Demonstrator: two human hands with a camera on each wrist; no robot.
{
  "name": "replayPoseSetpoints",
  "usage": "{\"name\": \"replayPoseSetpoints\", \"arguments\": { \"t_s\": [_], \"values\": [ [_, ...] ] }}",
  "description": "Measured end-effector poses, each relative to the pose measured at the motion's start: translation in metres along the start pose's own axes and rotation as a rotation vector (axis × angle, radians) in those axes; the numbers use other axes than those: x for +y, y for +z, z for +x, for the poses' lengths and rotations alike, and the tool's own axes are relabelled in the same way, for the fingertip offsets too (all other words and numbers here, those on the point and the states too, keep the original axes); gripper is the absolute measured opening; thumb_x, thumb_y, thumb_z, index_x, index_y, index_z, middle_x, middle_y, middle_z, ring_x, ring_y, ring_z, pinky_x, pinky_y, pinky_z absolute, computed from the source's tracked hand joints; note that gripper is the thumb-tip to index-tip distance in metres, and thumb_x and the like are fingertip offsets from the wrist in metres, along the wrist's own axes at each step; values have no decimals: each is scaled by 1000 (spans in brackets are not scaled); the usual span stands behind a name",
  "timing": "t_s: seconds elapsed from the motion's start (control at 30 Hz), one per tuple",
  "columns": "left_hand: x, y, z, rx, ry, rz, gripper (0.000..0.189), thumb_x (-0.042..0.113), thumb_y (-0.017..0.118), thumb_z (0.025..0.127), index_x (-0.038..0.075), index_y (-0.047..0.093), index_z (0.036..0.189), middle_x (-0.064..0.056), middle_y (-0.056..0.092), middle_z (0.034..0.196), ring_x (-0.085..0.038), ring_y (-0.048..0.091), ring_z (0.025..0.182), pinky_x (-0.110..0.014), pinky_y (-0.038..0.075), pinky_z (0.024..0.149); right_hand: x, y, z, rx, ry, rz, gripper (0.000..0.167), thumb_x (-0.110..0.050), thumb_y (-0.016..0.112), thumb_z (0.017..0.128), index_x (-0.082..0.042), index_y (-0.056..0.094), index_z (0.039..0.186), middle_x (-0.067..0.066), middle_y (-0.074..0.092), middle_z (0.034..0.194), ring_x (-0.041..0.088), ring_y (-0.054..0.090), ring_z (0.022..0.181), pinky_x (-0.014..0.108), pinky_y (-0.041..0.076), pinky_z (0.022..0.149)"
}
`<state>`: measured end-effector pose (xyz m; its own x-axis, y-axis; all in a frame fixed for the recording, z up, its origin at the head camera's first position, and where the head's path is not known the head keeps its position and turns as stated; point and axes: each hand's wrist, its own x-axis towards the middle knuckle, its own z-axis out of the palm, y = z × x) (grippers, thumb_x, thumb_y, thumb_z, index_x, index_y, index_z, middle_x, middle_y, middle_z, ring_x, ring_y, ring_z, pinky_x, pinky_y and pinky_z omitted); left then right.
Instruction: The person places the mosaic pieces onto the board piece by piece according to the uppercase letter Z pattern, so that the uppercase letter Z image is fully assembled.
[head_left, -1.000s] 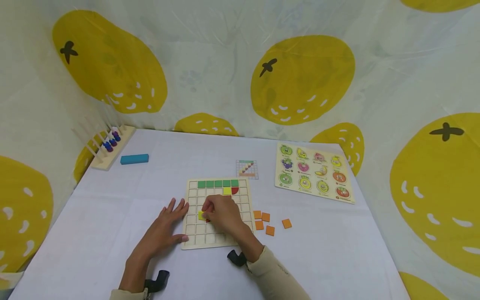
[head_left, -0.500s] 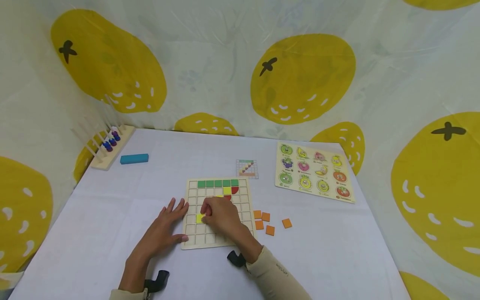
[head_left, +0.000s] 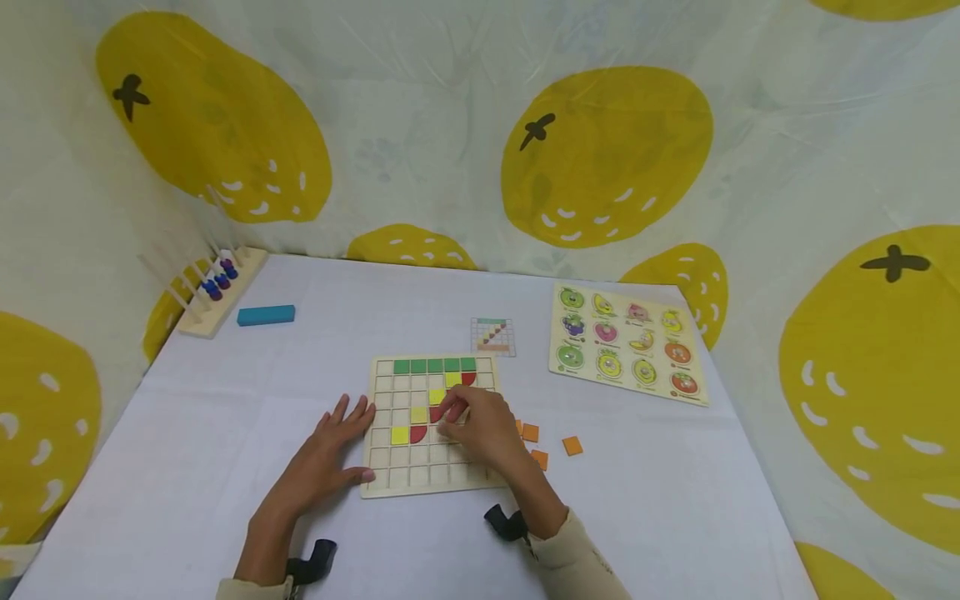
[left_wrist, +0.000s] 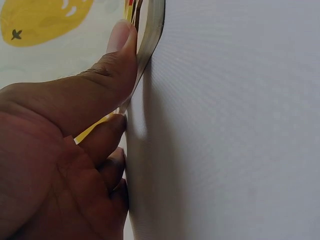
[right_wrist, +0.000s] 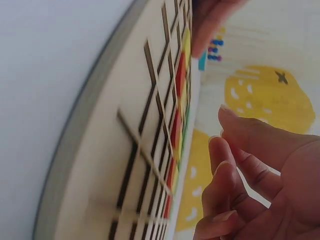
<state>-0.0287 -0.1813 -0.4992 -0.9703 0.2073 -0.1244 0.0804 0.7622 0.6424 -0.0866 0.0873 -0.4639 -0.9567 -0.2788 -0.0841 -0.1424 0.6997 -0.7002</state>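
A square wooden grid board (head_left: 381, 479) lies on the white cloth. A row of green squares (head_left: 435, 365) runs along its top. Yellow squares (head_left: 401, 435), each with a red quarter-round piece (head_left: 417, 433) at its right, step diagonally down to the left. My left hand (head_left: 326, 454) rests at the board's left edge, fingers spread; in the left wrist view its thumb (left_wrist: 120, 37) touches the rim. Over the middle of the grid hovers my right hand (head_left: 487, 429), its fingers loosely bent. The right wrist view shows nothing between thumb and fingertips. That hand hides part of the board.
Several orange squares (head_left: 572, 445) lie right of the board. Behind it is a small pattern card (head_left: 492, 337). A fruit puzzle board (head_left: 585, 337) sits at back right. At back left are a teal block (head_left: 266, 315) and a peg stand (head_left: 217, 312) with blue and purple beads.
My right hand has left the lowest yellow square and moved right, uncovering the diagonal of yellow and red pieces. That square now lies in its cell. The left hand has stayed at the board's edge.
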Motion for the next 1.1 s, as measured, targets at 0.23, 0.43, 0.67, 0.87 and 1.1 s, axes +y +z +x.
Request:
{"name": "replayPoseSetpoints", "arguments": {
  "t_s": [0.23, 0.43, 0.67, 0.87, 1.1],
  "values": [
    [0, -1, 0, 6, 9, -6, 109, 18, 97, 72, 10, 39, 164, -12, 30, 173, -44, 12, 166, -67, 17, 131, 19, -23, -11, 44, 76, 37, 21, -15, 88, 87, -19, 76, 104, -6, 69, 86, 15, 56, 72, 26, 47, 62],
    [0, 0, 0, 7, 12, 0, 108, 18, 97, 73, 10, 39, 164, -12, 30, 172, -44, 12, 165, -68, 16, 131, 40, -39, -19, 88, 153, 12, 26, -12, 89, 85, -19, 77, 106, 2, 72, 101, 17, 55, 77, 27, 45, 65],
    [1, -2, -1, -2, -4, 5, 110, 19, 97, 72, 11, 39, 164, -11, 29, 173, -43, 12, 166, -66, 16, 132, 58, -49, -25, 100, 259, -55, 29, -10, 90, 82, -20, 79, 107, 0, 72, 105, 19, 57, 85, 30, 46, 70],
    [2, -3, -1, -2, -13, -3, 109, 18, 97, 72, 11, 38, 164, -11, 29, 173, -43, 11, 166, -67, 15, 132, 65, -48, -27, 61, 250, -122, 27, -10, 91, 81, -20, 80, 104, -1, 69, 99, 18, 60, 89, 32, 50, 76],
    [0, -1, 0, -4, -14, 4, 110, 19, 97, 73, 12, 37, 165, -10, 28, 174, -42, 10, 166, -66, 15, 133, 68, -47, -26, 57, 238, -196, 20, -12, 91, 82, -20, 78, 95, -1, 64, 92, 17, 59, 86, 31, 48, 71]
  ]
}}
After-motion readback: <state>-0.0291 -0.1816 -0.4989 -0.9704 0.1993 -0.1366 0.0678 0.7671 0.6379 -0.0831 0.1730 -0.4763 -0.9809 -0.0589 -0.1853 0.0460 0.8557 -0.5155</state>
